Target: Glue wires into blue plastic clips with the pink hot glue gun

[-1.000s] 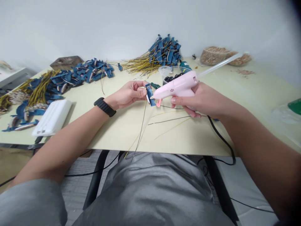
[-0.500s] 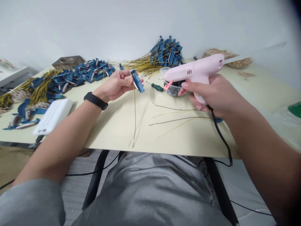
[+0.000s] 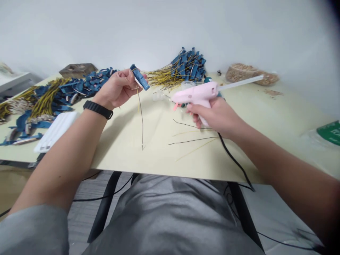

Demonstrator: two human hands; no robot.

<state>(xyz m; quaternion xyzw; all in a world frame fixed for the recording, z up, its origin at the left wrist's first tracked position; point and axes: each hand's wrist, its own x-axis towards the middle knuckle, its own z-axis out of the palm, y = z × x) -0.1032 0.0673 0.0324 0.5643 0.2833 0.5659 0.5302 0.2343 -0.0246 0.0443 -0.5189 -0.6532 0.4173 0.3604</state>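
Note:
My left hand (image 3: 120, 86) pinches a blue plastic part (image 3: 140, 77) with a white edge, above the table. A thin black wire (image 3: 142, 120) and a shorter-looking yellow one hang from the part. In my right hand (image 3: 216, 115) is a pink hot glue gun (image 3: 195, 92), its nozzle pointing left and lowered close to the tabletop. A clear glue stick (image 3: 241, 82) sticks out of its back, and a black cord (image 3: 236, 163) runs down from the handle. The gun partly hides a green screwdriver. Black and yellow loose wires (image 3: 192, 140) lie below my right hand.
Piles of blue parts with yellow wires (image 3: 49, 97) cover the table's left, with another heap (image 3: 188, 63) at the back. A white power bank (image 3: 57, 131) lies at left. Bags of tan pieces (image 3: 247, 72) stand back right; a green-labelled clear container (image 3: 329, 134) is at the right edge.
My left hand has moved left and slightly up with the blue part. My right hand has brought the glue gun left and down, its nozzle now nearer the table.

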